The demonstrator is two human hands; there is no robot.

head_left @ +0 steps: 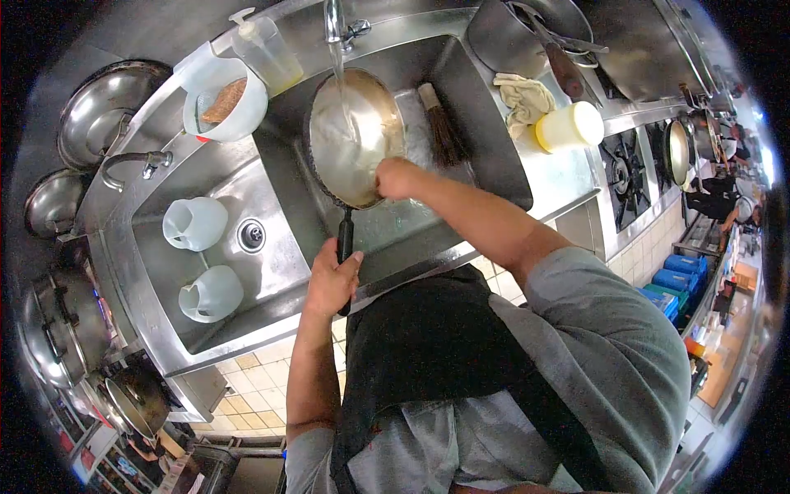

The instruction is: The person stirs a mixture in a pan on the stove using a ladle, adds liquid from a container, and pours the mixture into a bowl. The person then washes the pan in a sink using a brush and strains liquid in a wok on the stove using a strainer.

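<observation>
A frying pan [333,165] is tilted in the right sink basin [292,177], its inside facing me. Water from the faucet [335,25] runs down into it. My left hand [332,278] is wrapped round the pan's black handle [346,239]. At the pan's lower right rim, my right hand [397,179] is closed against the inside; whatever its fingers hold is hidden. A bamboo whisk brush [444,132] with a pale end leans in the same basin, to the right of the pan.
Two cut plastic jugs [196,224] lie in the left basin near its drain [251,236]. A white tub [247,111] and a pump bottle [267,53] stand behind. To the right are a cloth [524,99], a yellow-white container [569,128], a large pot [498,41] and a stove burner [623,173].
</observation>
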